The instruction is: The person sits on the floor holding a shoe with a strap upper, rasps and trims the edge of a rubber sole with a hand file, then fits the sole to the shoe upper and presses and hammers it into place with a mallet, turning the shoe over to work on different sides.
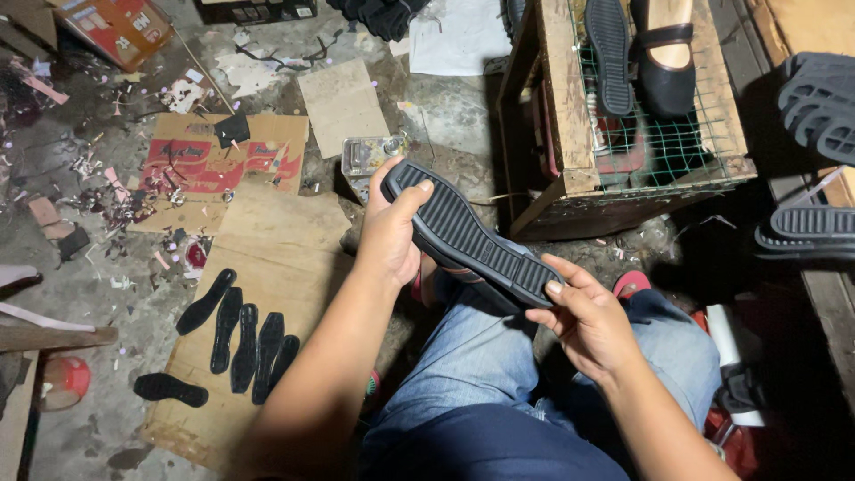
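A black shoe with a ribbed rubber sole is held sole-up over my lap, tilted from upper left to lower right. My left hand grips its toe end, thumb pressed on the sole. My right hand grips the heel end, thumb on the sole's edge. My knees in blue jeans are below the shoe.
A wooden crate with green wire mesh stands ahead at the right, a black shoe and a sole on it. Several black insoles lie on flattened cardboard at the left. Stacked black soles sit at the far right. Scraps litter the floor.
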Tool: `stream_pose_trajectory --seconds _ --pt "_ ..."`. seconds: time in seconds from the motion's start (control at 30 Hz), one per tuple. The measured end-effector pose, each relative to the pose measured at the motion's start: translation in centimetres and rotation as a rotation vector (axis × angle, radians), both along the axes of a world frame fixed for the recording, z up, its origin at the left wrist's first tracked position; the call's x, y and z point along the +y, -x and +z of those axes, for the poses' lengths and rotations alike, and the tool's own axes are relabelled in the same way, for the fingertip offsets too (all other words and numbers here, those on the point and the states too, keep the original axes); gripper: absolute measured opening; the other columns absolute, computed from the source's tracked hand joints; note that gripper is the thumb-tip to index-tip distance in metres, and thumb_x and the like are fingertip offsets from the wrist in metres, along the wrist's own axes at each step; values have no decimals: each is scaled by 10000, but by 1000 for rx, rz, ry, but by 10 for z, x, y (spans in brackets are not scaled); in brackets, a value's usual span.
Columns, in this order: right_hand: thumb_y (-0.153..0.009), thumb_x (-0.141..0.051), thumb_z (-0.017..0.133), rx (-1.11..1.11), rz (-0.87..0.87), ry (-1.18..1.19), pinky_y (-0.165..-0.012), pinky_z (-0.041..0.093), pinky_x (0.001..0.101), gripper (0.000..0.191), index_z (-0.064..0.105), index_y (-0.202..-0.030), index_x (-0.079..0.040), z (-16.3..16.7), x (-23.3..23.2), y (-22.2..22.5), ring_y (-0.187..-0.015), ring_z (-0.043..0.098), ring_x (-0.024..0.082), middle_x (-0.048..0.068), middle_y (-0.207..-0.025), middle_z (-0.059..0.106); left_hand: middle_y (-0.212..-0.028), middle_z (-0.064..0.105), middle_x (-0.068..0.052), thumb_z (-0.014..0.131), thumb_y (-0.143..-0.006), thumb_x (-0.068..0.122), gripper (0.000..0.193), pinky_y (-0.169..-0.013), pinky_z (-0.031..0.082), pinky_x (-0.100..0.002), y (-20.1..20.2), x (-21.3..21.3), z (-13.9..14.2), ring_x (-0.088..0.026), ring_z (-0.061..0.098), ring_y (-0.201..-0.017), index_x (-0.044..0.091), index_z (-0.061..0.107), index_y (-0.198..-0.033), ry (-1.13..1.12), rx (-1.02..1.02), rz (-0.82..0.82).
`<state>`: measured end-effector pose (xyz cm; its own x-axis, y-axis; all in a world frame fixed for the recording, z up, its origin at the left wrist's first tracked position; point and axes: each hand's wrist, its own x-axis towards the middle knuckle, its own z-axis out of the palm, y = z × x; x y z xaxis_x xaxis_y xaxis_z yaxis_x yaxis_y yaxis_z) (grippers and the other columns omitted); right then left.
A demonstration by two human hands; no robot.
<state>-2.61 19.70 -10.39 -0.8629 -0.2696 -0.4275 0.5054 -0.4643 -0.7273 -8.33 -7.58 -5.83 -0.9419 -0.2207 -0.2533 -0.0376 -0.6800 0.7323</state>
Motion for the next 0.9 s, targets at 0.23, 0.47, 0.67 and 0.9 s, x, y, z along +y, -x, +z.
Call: stream_pose_trajectory --seconds 0.23,0.47,0.67,0.9 --pt "-936 -45 607 -1 24 9 -755 624 353 479 550 -1407 16 -2 -7 -4 -955 707 159 106 -1165 708 -1072 635 -90 708 -896 75 478 -833 562 -323 -2 -20 -12 -165 643 -940 -29 530 -1327 448 5 -14" --pt "-825 36 690 151 -31 -69 -848 580 344 649 526 -1447 -48 17 -4 -18 -947 694 147 72 -1139 696 -1104 670 -100 670 -867 42 435 -914 542 -316 -63 -29 -17 -162 654 -1003 -43 518 -1265 324 98 67" --pt "-829 88 704 198 -107 -40 -918 536 320 505 588 -1317 30 8 34 -25 -1003 682 174 103 -1148 705 -1132 652 -133 672 -794 -26 420 -988 502 -373 -149 -10 -47 -183 628 -1054 -18 501 -1177 289 -32 -192" --pt "-880 37 674 235 -121 -189 -989 476 308 317 684 -1195 8 -27 41 -36 -1149 609 169 85 -1305 630 -1045 645 -98 724 -770 9 412 -893 502 -350 -179 -15 -70 -148 599 -961 24 484 -1105 452 -216 -385"
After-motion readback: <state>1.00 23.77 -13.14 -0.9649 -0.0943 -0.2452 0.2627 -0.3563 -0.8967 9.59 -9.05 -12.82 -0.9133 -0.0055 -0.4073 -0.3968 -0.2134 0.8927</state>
